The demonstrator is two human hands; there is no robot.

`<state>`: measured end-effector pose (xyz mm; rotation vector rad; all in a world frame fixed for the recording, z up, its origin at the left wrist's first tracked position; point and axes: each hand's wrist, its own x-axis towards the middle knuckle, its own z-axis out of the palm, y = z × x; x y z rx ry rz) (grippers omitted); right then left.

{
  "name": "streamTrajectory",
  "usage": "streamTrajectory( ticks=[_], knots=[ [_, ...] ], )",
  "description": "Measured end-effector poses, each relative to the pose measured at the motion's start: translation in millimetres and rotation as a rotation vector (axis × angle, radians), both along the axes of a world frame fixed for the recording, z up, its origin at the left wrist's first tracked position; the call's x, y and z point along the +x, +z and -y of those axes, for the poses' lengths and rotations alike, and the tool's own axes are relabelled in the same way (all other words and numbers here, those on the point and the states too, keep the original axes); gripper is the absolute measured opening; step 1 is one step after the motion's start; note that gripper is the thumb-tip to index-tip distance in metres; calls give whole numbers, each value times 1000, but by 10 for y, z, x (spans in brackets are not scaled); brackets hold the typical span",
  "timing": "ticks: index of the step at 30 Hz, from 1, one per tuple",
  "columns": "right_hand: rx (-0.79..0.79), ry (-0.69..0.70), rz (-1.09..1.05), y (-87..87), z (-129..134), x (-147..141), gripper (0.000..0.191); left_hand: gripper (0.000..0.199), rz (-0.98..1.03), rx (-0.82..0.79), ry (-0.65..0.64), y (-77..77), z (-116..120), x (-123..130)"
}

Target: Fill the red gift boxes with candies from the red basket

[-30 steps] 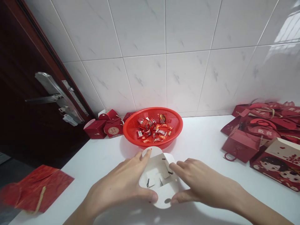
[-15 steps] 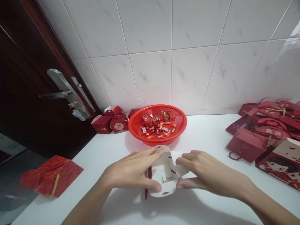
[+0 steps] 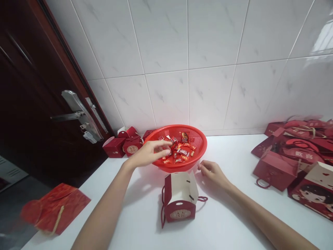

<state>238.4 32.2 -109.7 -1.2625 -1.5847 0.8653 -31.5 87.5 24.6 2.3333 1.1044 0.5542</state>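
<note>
My left hand (image 3: 152, 152) reaches over the left side of a red plastic basket (image 3: 200, 146), fingers apart just above the wrapped candies (image 3: 183, 152) and holding nothing I can see. My right hand (image 3: 212, 174) rests on the table by the basket's lower right side, its fingers loosely curled with nothing visible in them. Between my forearms stands a dark red gift box (image 3: 179, 211), upright with its top flaps raised. Its white inside shows, and cord handles hang at both sides.
Small red boxes (image 3: 114, 147) stand behind the basket's left. A red patterned box (image 3: 59, 205) with a rope handle lies at the table's left edge. Flattened and folded red boxes (image 3: 299, 146) are piled at right. A tiled wall (image 3: 213, 97) closes off the back; a dark door (image 3: 39, 80) is at left.
Both hands have let go of the box, which now stands alone on the table. My left hand has moved forward over the basket; my right hand has shifted forward beside it.
</note>
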Motion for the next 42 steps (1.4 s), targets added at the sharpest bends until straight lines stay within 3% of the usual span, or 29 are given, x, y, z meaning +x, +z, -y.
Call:
streamTrajectory(
  ticks=[3, 6, 10, 18, 23, 30, 38, 42],
  knots=[
    [-24, 52, 37, -233, 10, -113, 40, 45, -149, -12, 40, -92, -557, 96],
    [-14, 67, 119, -319, 4, -133, 40, 46, -417, 12, 226, -199, -1039, 224],
    [2, 72, 172, -325, -21, -117, 37, 47, -527, -68, 218, -343, -1384, 435],
    [30, 76, 236, -315, -32, -130, 32, 43, -444, -236, -77, -464, -1362, 725],
    [35, 75, 240, -308, -32, -139, 28, 38, -409, -103, 32, -424, -1489, 672],
    [48, 66, 288, -301, -24, -156, 28, 48, -496, -54, 138, -379, -1697, 646],
    [44, 68, 275, -295, -27, -160, 27, 48, -509, -90, 66, -651, -1664, 767],
    [42, 75, 278, -305, -33, -161, 27, 33, -492, -157, 58, -749, -1673, 745]
  ],
)
